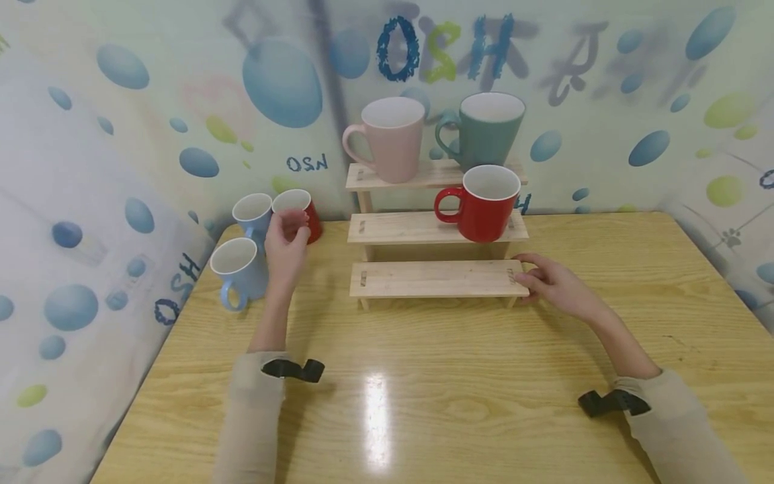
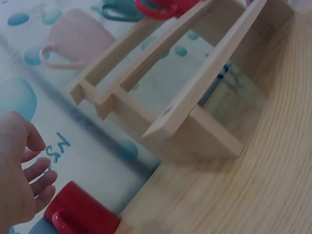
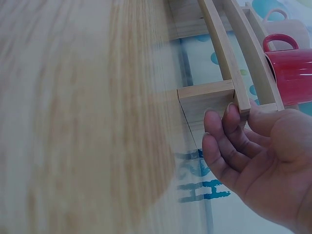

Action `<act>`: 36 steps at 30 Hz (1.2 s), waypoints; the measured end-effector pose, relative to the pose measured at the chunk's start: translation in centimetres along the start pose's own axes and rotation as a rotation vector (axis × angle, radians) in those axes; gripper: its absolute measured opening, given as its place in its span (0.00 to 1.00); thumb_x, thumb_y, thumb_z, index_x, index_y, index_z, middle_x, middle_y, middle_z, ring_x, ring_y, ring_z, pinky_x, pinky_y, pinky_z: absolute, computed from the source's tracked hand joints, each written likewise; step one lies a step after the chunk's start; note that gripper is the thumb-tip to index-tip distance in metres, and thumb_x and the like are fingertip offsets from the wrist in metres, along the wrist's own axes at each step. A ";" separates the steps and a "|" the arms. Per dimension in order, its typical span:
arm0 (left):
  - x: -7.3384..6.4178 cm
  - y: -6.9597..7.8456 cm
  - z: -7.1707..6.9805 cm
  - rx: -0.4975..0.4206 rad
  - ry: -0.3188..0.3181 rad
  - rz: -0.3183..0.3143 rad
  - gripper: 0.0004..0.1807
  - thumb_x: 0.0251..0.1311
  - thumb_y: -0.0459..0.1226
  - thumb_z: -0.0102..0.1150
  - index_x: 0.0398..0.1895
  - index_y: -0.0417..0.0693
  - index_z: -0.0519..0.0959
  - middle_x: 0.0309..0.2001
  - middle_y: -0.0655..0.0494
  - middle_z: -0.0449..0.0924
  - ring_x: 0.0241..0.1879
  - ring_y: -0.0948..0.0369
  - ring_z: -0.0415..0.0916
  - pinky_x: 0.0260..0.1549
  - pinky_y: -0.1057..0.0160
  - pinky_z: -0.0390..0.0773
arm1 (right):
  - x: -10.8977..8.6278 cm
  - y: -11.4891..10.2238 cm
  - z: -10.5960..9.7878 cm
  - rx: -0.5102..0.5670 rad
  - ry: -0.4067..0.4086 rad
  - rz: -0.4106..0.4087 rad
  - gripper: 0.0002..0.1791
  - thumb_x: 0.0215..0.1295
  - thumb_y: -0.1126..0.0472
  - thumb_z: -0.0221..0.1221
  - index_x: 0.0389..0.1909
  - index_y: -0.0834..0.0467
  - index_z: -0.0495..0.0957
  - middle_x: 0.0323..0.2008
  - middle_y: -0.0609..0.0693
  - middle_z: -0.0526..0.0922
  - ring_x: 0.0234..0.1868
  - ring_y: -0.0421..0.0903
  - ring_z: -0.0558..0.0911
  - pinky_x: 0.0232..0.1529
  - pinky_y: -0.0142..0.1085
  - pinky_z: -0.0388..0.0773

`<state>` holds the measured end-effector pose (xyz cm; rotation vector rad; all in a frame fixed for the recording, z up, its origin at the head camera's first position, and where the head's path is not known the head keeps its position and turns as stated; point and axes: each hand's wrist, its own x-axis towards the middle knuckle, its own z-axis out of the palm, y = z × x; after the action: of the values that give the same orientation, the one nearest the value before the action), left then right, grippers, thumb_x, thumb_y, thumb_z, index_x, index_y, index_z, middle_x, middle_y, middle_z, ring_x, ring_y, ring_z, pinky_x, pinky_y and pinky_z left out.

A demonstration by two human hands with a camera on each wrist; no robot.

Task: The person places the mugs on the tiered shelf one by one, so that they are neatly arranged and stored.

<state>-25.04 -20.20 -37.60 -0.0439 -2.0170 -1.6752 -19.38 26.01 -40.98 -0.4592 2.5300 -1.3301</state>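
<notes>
My left hand (image 1: 285, 245) hovers in front of a red mug (image 1: 314, 225), its fingers loosely bent with nothing between them. In the left wrist view that red mug (image 2: 80, 209) lies below the fingertips, apart from them. Beside it are two light blue mugs, the rear one (image 1: 250, 210) and the front one (image 1: 248, 272). With my right hand (image 1: 559, 288) I pinch the right end of the lowest board of a three-step wooden rack (image 1: 435, 279); the thumb is on top. Another red mug (image 1: 486, 212) stands on the middle step, handle to the left.
On the top step stand a pink mug (image 1: 394, 144) and a green mug (image 1: 491, 131), handles to the left. The wooden table (image 1: 447, 390) meets a patterned backdrop (image 1: 199, 94) behind and at the left.
</notes>
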 end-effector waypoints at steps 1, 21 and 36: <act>0.1 -0.2 -0.3 0.010 0.011 -0.011 0.15 0.61 0.23 0.50 0.52 0.28 0.73 0.47 0.39 0.77 0.45 0.58 0.73 0.51 0.66 0.70 | 0.0 0.0 0.0 0.000 0.001 0.001 0.30 0.78 0.59 0.52 0.72 0.70 0.57 0.45 0.63 0.84 0.37 0.52 0.88 0.49 0.34 0.81; 0.9 -2.6 -2.2 0.097 -0.046 -0.250 0.29 0.66 0.27 0.47 0.69 0.27 0.57 0.68 0.33 0.64 0.68 0.48 0.62 0.69 0.56 0.61 | 0.0 -0.2 0.0 -0.014 0.004 0.008 0.31 0.78 0.57 0.53 0.73 0.69 0.57 0.46 0.63 0.84 0.38 0.52 0.88 0.51 0.42 0.81; 0.8 -3.9 -2.3 0.156 -0.047 -0.356 0.21 0.72 0.35 0.48 0.59 0.25 0.65 0.47 0.44 0.72 0.42 0.65 0.68 0.46 0.69 0.70 | 0.0 -0.1 0.1 0.010 0.000 -0.002 0.30 0.78 0.59 0.52 0.72 0.71 0.57 0.46 0.66 0.84 0.37 0.52 0.88 0.48 0.35 0.81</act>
<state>-26.20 -23.51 -40.59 0.3520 -2.2876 -1.7269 -19.37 25.92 -40.97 -0.4600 2.5224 -1.3430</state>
